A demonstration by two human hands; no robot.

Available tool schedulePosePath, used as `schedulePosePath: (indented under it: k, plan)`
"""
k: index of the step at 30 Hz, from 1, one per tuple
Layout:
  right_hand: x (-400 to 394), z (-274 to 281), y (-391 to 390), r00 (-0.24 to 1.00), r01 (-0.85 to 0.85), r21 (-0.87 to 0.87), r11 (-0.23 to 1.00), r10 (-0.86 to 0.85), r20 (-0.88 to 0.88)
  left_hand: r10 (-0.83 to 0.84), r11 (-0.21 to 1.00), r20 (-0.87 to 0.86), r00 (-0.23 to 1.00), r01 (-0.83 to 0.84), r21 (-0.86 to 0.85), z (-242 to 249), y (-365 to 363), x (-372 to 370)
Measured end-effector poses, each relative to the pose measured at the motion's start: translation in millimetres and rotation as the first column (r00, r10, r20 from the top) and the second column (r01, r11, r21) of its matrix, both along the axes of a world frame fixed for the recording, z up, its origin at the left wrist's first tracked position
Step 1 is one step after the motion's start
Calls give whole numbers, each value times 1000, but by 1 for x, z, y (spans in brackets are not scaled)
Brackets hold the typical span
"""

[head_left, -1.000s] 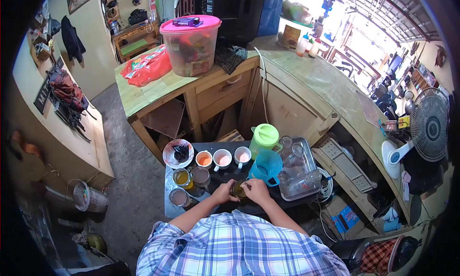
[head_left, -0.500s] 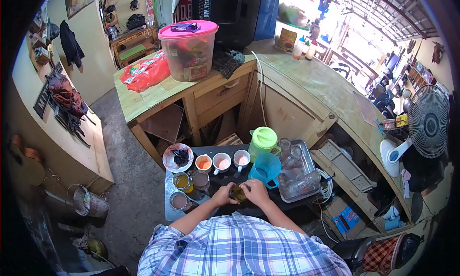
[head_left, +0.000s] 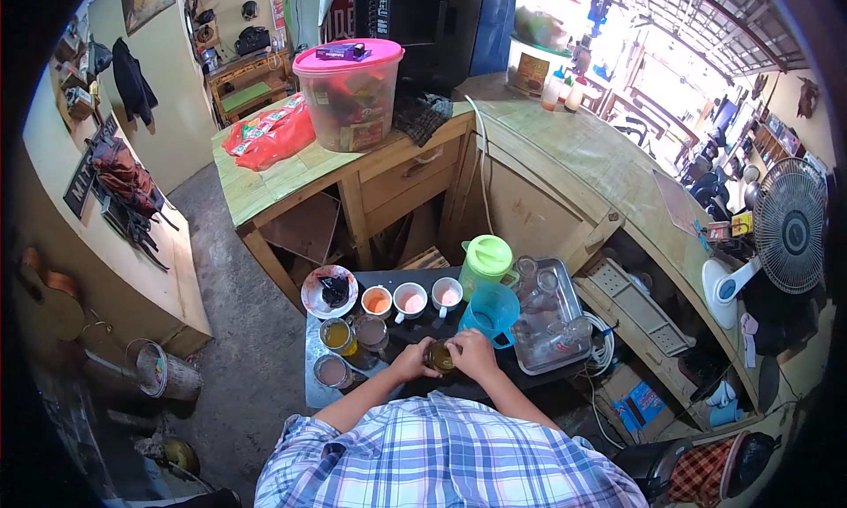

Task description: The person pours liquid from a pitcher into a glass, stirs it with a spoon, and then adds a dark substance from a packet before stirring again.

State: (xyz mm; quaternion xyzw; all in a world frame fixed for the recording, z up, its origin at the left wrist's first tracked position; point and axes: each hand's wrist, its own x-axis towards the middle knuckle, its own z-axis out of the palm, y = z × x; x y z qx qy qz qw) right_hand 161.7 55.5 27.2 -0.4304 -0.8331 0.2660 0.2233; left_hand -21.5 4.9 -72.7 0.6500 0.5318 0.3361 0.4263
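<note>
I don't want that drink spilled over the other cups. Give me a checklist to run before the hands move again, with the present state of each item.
1. Both hands on the glass: left hand and right hand flank the glass of amber liquid. Ok.
2. Glass upright: appears so. Ok.
3. Grip firm: fingers cover the sides. Cannot tell.
4. Room on the right: the blue pitcher stands right behind the right hand. Not ok.
5. Room on the left: two glasses and a third glass stand apart from the left hand. Ok.
6. Three mugs out of the way: behind the glass, apart from it. Ok.
</note>
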Motion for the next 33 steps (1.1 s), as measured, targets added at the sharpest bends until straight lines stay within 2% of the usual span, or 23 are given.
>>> schedulePosePath:
  k: [1,2,4,5,7,10,11,13,15,17,19,20,22,23,25,26,28,29,31,32,33]
  plan:
    - [0,0,-1,993,1,29,1000,-5,119,1,1000,0,1000,-1,0,-1,0,0]
    - [0,-3,0,993,1,28,1000,-4,118,5,1000,-7,1000,-5,-17,-2,0,0]
    - [-1,-6,2,996,-17,-29,999,14,-91,5,999,-13,1000,-6,-35,1,1,-1]
    - [0,-8,2,996,-16,-31,999,13,-91,2,999,-11,1000,-2,-46,2,1,-1]
    - [0,2,0,999,16,53,998,-18,32,-1,998,-7,1000,0,-61,-5,-1,0]
    - [0,-5,2,1000,-11,-51,999,11,-2,1,998,9,1000,0,-70,-2,1,0]
    - [0,-7,3,1000,-11,-49,999,10,-3,4,997,4,1000,-4,-75,1,0,0]
    - [-1,-1,1,999,33,71,997,-30,-45,5,996,0,1000,-5,-84,5,-1,0]
    - [2,-10,4,1000,-2,26,1000,2,-6,-9,987,-35,999,4,-160,7,1,-1]
    - [3,-17,8,999,-38,-14,999,39,29,0,994,-26,1000,-3,-110,6,-1,-1]
    - [1,-7,7,982,-69,34,997,74,-171,8,998,-13,1000,-9,-61,4,1,0]
    - [3,-8,7,983,-69,32,997,73,-170,5,997,14,1000,-4,-75,2,1,0]
    - [6,-10,6,996,-86,75,993,84,27,2,996,42,999,1,-90,6,-1,0]
    - [6,-10,7,996,-85,75,994,84,27,0,994,4,1000,0,-112,8,-1,0]
    - [3,-2,9,992,-69,18,997,70,-106,-3,991,-35,999,-2,-133,8,0,0]
    - [4,-5,9,992,-69,20,997,71,-106,-3,995,-31,1000,0,-105,7,0,0]
    - [6,-10,10,998,-54,125,991,53,17,-3,997,-27,1000,1,-76,5,0,0]
    - [6,-12,10,998,-54,126,991,52,16,-2,997,-14,1000,1,-78,3,0,0]
    - [6,-7,9,998,-66,-23,998,65,-23,-5,997,-4,1000,5,-80,-1,-1,0]
    - [5,-4,7,998,-64,-22,998,64,-25,-7,998,8,1000,8,-69,-2,0,0]
    - [4,-2,6,999,-42,58,997,43,-18,-8,998,20,1000,9,-57,-2,0,0]
